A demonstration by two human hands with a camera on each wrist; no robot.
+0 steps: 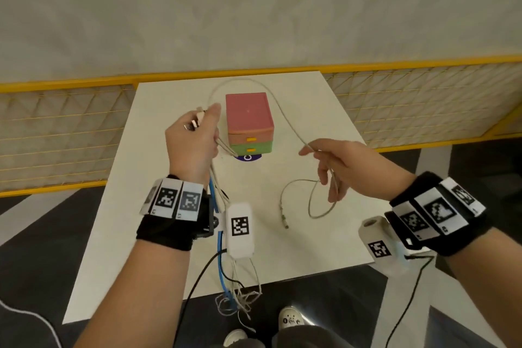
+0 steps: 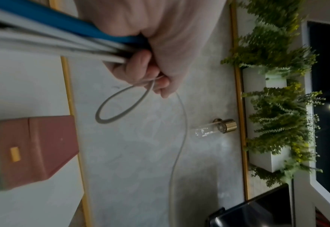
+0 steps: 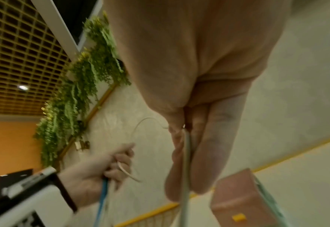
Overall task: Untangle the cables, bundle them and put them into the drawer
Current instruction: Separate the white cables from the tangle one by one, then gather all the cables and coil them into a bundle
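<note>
A white worktop [image 1: 175, 206] filled the head view, with a fence [image 1: 56, 133] behind it. Toward the far edge sat a small drawer unit [image 1: 249, 121], pink on top, with two drawers that looked closed, each with a yellow pull.

Both hands were raised over the worktop, one on each side of the unit. The left hand [image 1: 195, 138] was clenched around a bundle [image 1: 217, 192] of cables, blue and white among them, whose tails hung past the near edge and ended in a tangle [image 1: 237, 302] above the floor. Metal plugs [image 1: 193, 123] stuck out above its fingers.

One white cable [image 1: 282, 113] left the top of the left grip, arched high behind the unit and came down to the right hand [image 1: 339, 167]. That hand pinched it between thumb and fingers (the right wrist view showed the cable running straight down between them). Below the pinch the rest curled in a loose loop [image 1: 313, 200] on the worktop, ending in a free plug [image 1: 284, 220].

The cable's long run therefore lay left to right between the two grips, over and behind the unit. The loose end lay nearer the right hand. The next move probably called for drawing that slack toward the left grip, keeping the arch clear of the unit.
</note>
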